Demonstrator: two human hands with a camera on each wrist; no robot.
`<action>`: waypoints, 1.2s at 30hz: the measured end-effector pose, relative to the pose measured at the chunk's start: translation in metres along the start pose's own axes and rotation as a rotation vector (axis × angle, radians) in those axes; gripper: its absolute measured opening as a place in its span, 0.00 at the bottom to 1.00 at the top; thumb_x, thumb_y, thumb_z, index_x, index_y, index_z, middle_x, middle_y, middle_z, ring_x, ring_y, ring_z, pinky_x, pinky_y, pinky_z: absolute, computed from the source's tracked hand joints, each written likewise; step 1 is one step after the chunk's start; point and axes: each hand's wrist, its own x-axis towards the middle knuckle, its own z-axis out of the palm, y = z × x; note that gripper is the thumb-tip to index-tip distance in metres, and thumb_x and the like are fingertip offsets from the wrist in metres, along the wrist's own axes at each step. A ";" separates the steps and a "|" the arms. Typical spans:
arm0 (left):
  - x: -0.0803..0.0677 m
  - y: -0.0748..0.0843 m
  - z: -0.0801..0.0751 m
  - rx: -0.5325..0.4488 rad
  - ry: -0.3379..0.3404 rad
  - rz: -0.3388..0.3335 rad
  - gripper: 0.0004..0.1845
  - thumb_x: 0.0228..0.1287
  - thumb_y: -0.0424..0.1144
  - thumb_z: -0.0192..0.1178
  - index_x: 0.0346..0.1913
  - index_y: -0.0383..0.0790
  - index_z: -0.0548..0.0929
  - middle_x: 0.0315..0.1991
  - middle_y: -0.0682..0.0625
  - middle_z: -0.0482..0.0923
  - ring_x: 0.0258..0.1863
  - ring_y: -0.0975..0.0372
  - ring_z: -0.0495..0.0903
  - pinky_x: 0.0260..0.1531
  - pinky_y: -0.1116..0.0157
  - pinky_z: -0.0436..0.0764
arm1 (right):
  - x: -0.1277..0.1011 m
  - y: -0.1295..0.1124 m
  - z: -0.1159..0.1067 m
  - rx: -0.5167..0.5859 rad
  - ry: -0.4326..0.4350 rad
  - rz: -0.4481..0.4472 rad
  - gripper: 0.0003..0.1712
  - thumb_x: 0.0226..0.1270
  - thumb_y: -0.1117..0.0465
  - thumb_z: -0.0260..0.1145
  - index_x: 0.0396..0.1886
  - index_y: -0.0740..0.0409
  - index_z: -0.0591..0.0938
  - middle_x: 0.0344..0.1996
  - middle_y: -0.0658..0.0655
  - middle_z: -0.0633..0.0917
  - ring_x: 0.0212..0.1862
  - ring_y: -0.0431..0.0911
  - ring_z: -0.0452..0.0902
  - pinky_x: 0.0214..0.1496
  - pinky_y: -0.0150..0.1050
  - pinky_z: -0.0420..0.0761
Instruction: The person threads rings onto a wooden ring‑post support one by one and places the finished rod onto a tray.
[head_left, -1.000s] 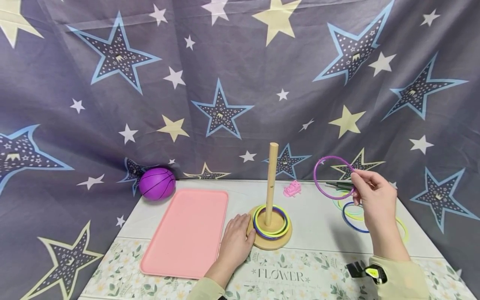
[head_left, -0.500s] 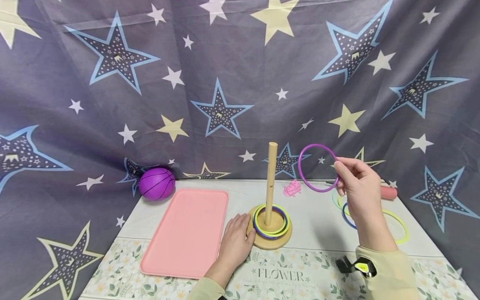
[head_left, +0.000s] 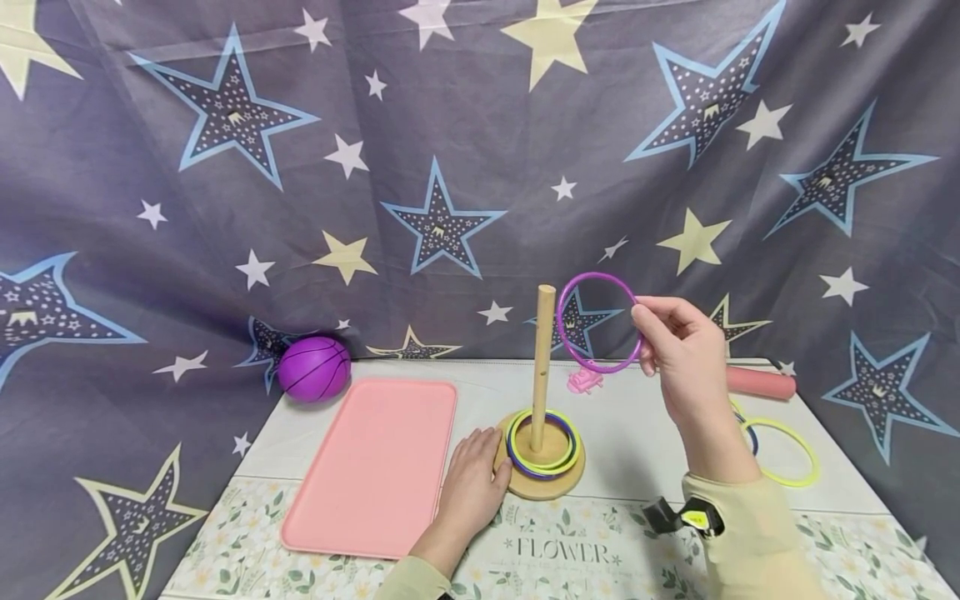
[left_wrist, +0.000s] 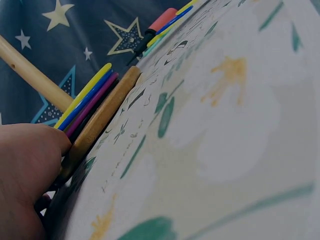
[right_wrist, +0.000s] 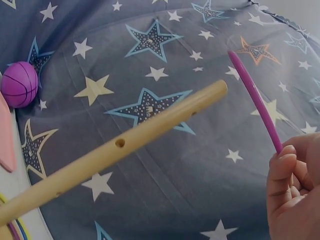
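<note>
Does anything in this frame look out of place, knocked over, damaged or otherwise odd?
Nothing stands out. The wooden peg stand is upright with coloured rings flat on its base, steadied by the left hand. The right hand pinches a purple plastic ring beside the peg top. The pink tray lies flat.

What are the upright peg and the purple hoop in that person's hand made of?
The peg looks like plain, unvarnished wood: pale tan, matte, with drilled holes along it. The purple ring, pinched by the right hand, seems to be smooth plastic: thin, evenly coloured, slightly glossy.
</note>
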 end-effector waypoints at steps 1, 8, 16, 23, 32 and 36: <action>0.000 0.000 0.000 0.000 0.000 0.000 0.30 0.82 0.43 0.63 0.79 0.31 0.75 0.77 0.35 0.74 0.82 0.40 0.66 0.85 0.42 0.58 | 0.000 0.000 0.002 -0.005 -0.004 -0.002 0.10 0.76 0.71 0.73 0.51 0.74 0.89 0.23 0.54 0.83 0.17 0.38 0.72 0.14 0.27 0.72; 0.000 0.000 0.000 -0.005 -0.001 -0.006 0.30 0.82 0.43 0.63 0.79 0.31 0.75 0.78 0.35 0.74 0.82 0.41 0.65 0.85 0.42 0.58 | 0.003 0.003 0.016 -0.036 -0.045 -0.013 0.09 0.77 0.69 0.74 0.51 0.72 0.89 0.24 0.54 0.82 0.18 0.39 0.72 0.14 0.27 0.72; -0.001 0.000 -0.001 -0.013 0.002 0.001 0.30 0.82 0.42 0.63 0.78 0.30 0.75 0.77 0.35 0.74 0.82 0.40 0.66 0.85 0.42 0.58 | 0.004 0.008 0.030 -0.058 -0.067 0.010 0.11 0.77 0.68 0.74 0.52 0.71 0.89 0.23 0.53 0.82 0.19 0.39 0.72 0.15 0.27 0.73; -0.001 -0.001 0.000 0.000 0.007 0.014 0.30 0.82 0.43 0.63 0.78 0.30 0.75 0.77 0.34 0.74 0.81 0.40 0.66 0.84 0.42 0.59 | 0.004 0.018 0.035 -0.074 -0.066 0.038 0.09 0.78 0.67 0.74 0.51 0.67 0.90 0.26 0.51 0.85 0.20 0.39 0.72 0.16 0.28 0.73; -0.002 0.001 -0.001 0.004 0.032 0.039 0.29 0.81 0.39 0.64 0.76 0.27 0.76 0.75 0.32 0.76 0.80 0.38 0.68 0.83 0.41 0.62 | 0.000 0.036 0.033 -0.125 -0.063 0.063 0.12 0.78 0.65 0.74 0.52 0.71 0.88 0.27 0.55 0.86 0.21 0.39 0.72 0.18 0.29 0.74; -0.002 0.001 -0.001 0.005 0.031 0.035 0.29 0.81 0.40 0.64 0.76 0.27 0.76 0.75 0.33 0.76 0.80 0.38 0.68 0.83 0.41 0.62 | -0.003 0.044 0.029 -0.157 -0.054 0.088 0.10 0.79 0.64 0.74 0.51 0.66 0.90 0.28 0.56 0.85 0.21 0.39 0.72 0.18 0.30 0.75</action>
